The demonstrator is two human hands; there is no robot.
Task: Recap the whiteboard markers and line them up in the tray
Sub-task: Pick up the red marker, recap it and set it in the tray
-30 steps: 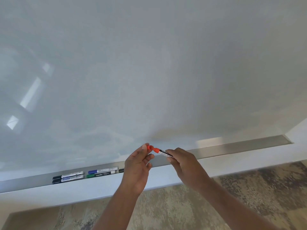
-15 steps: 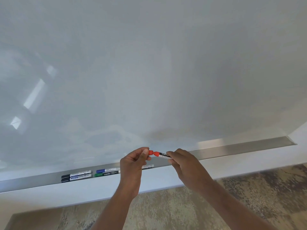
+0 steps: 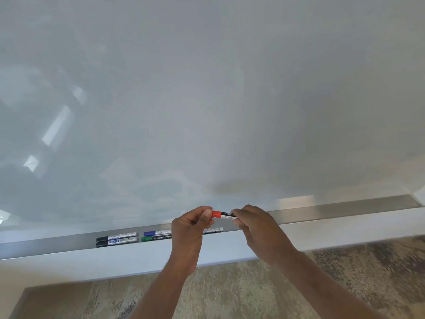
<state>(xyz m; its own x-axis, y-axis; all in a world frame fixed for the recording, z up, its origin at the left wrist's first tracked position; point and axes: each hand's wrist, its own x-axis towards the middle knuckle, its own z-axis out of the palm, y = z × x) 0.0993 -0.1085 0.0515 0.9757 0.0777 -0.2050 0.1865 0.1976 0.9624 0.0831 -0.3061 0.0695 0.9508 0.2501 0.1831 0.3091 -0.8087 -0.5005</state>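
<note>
**Red cap seated on the marker, above the tray**

Held level just above the tray [image 3: 333,212]: red marker [image 3: 227,215], its red cap [image 3: 216,214] on the left end, seemingly pushed home. Pinched at the cap by the left hand [image 3: 190,229], thumb and fingertips narrow around it; gripped at the barrel by the right hand [image 3: 255,224], fingers closed on it. Best done pressing straight along the axis until a click, without twisting. Farther left in the tray: two black markers [image 3: 116,241], a blue marker [image 3: 157,233], a green marker [image 3: 155,238]. Whiteboard [image 3: 207,100] beyond.
</note>
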